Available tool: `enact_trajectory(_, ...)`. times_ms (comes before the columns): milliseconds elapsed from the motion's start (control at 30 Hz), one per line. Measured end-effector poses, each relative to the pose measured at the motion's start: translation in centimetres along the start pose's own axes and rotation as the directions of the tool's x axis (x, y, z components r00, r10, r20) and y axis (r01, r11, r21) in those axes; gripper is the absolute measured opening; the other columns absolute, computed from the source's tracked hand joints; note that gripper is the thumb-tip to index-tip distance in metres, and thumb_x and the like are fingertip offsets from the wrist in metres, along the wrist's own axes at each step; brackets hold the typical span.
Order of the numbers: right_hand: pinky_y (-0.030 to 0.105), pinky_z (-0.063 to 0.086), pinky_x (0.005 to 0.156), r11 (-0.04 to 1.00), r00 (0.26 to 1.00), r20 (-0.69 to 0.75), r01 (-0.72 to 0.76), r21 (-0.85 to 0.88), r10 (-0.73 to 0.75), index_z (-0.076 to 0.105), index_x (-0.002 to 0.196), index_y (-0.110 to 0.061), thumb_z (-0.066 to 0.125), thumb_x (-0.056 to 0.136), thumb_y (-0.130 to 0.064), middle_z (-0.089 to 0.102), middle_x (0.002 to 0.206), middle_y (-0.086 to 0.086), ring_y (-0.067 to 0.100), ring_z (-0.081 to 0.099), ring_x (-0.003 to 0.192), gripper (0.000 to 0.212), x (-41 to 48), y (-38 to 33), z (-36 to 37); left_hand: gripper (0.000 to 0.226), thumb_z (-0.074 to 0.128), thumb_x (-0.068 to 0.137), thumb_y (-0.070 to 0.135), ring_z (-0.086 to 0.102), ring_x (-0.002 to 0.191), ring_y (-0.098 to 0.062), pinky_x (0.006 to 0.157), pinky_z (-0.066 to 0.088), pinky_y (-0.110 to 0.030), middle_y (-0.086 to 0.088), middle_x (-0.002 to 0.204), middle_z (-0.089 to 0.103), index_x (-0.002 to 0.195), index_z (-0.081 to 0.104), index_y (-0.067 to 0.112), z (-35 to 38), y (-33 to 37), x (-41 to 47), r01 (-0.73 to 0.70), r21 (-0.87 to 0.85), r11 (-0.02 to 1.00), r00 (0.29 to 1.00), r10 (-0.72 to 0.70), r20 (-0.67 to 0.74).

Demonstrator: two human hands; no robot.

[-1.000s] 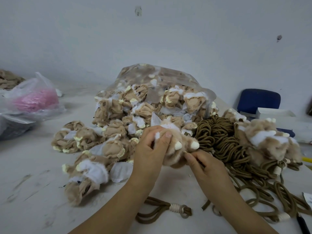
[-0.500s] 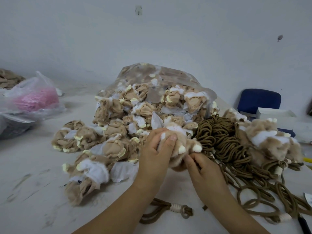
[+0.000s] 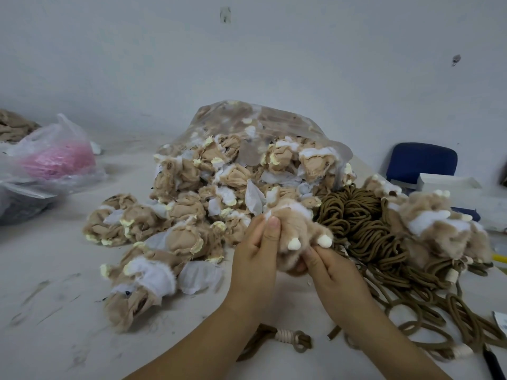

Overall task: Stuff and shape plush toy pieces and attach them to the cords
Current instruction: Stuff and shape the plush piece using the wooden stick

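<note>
A tan plush toy piece (image 3: 295, 229) with white fur and two cream nubs is held above the table between both hands. My left hand (image 3: 256, 253) grips its left side, fingers curled over the top. My right hand (image 3: 333, 272) pinches its lower right edge from below. A heap of brown cords (image 3: 365, 229) lies just to the right. A short looped cord with a cream binding (image 3: 288, 338) lies on the table under my forearms. Finished fluffy plush pieces (image 3: 439, 226) sit on the cords at the right.
A clear plastic bag (image 3: 247, 127) spills several unstuffed tan pieces (image 3: 175, 237) across the white table (image 3: 55, 311). A bag with pink material (image 3: 57, 160) sits far left. A blue chair (image 3: 422, 163) and a white box (image 3: 450, 185) stand at the right.
Both hands have lifted the plush piece slightly up and to the right, toward the cord heap. The grip on it stays the same.
</note>
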State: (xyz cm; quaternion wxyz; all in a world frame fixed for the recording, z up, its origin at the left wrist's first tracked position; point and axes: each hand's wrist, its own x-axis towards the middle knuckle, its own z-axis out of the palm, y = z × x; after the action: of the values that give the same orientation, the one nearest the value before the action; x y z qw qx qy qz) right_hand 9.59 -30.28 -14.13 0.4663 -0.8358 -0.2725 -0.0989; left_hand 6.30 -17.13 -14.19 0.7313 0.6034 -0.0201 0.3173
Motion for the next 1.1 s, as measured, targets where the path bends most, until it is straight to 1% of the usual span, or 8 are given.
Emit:
enact_trajectory(133,0.023,0.041,0.057,0.998,0.999,-0.025,0.041,-0.037,-0.042,0.061,0.073,-0.014,0.037,0.091,-0.047,0.061,0.066,-0.003,0.005,0.056,0.068,0.043,-0.1,0.4,0.0,0.03,0.051,0.089,0.046,0.066,0.108,-0.014,0.1,0.051,-0.038,-0.001,0.109,0.072,0.094,0.076,0.029,-0.1,0.1,0.2,0.029,-0.029,0.999,0.998,-0.03,-0.054)
enact_trajectory(300,0.014,0.039,0.058,0.995,0.994,-0.056,0.091,-0.042,-0.094,0.053,0.069,-0.03,0.031,0.083,-0.058,0.061,0.069,-0.013,0.001,0.056,0.071,0.039,-0.1,0.5,0.0,0.036,0.05,0.088,0.051,0.067,0.104,-0.019,0.095,0.053,-0.042,-0.005,0.104,0.072,0.091,0.074,0.024,-0.6,0.5,0.6,0.017,-0.007,1.0,0.994,-0.017,-0.109)
enact_trajectory(433,0.015,0.038,0.055,0.995,0.993,-0.074,0.086,-0.043,-0.089,0.051,0.068,-0.031,0.03,0.081,-0.061,0.06,0.074,-0.019,0.003,0.055,0.066,0.039,0.1,0.4,-0.1,0.033,0.051,0.096,0.05,0.066,0.105,-0.016,0.095,0.052,-0.042,0.0,0.104,0.072,0.092,0.074,0.028,-0.8,0.6,0.8,-0.008,0.014,1.0,0.995,0.009,-0.098)
enact_trajectory(567,0.013,0.037,0.054,0.994,0.992,-0.077,0.099,-0.056,-0.103,0.054,0.071,-0.026,0.032,0.081,-0.06,0.06,0.073,-0.018,0.003,0.055,0.065,0.042,0.2,0.4,-0.3,0.026,0.054,0.092,0.047,0.063,0.104,-0.004,0.091,0.047,-0.028,0.014,0.104,0.069,0.093,0.075,0.031,-0.7,0.7,0.9,-0.021,0.056,0.998,0.999,0.024,-0.043)
enact_trajectory(700,0.013,0.038,0.055,0.989,0.991,-0.051,0.121,-0.084,-0.126,0.054,0.07,-0.028,0.039,0.088,-0.052,0.06,0.074,-0.019,0.002,0.056,0.067,0.033,0.2,0.5,-0.4,0.022,0.054,0.091,0.048,0.064,0.102,-0.004,0.086,0.049,-0.023,0.012,0.104,0.07,0.087,0.074,0.04,-0.9,0.9,0.9,-0.03,0.087,0.996,0.999,0.033,-0.036)
enact_trajectory(767,0.013,0.038,0.056,0.989,0.992,-0.039,0.119,-0.09,-0.123,0.054,0.069,-0.03,0.045,0.092,-0.042,0.059,0.073,-0.021,0.002,0.056,0.068,0.027,0.2,0.6,-0.4,0.022,0.055,0.09,0.046,0.065,0.103,-0.008,0.09,0.051,-0.028,0.007,0.105,0.07,0.087,0.074,0.037,-0.9,0.9,0.9,-0.018,0.092,0.996,0.999,0.022,-0.041)
enact_trajectory(967,0.015,0.038,0.055,0.973,0.984,-0.03,0.17,-0.158,-0.177,0.048,0.066,-0.037,0.052,0.093,-0.034,0.054,0.061,-0.014,0.002,0.056,0.067,0.027,0.2,0.7,-0.1,0.023,0.06,0.078,0.049,0.065,0.099,-0.023,0.094,0.051,-0.054,-0.008,0.101,0.068,0.082,0.071,0.029,-0.8,1.3,0.9,0.053,0.059,0.997,0.997,-0.05,-0.059)
enact_trajectory(1100,0.009,0.036,0.056,0.962,0.98,-0.017,0.191,-0.197,-0.198,0.045,0.067,-0.039,0.056,0.093,-0.029,0.052,0.06,-0.016,-0.002,0.055,0.069,0.03,0.0,0.6,0.4,0.028,0.059,0.069,0.054,0.066,0.091,-0.023,0.088,0.055,-0.05,-0.007,0.092,0.069,0.075,0.068,0.029,-0.8,1.4,0.9,0.092,0.049,0.995,0.995,-0.09,-0.039)
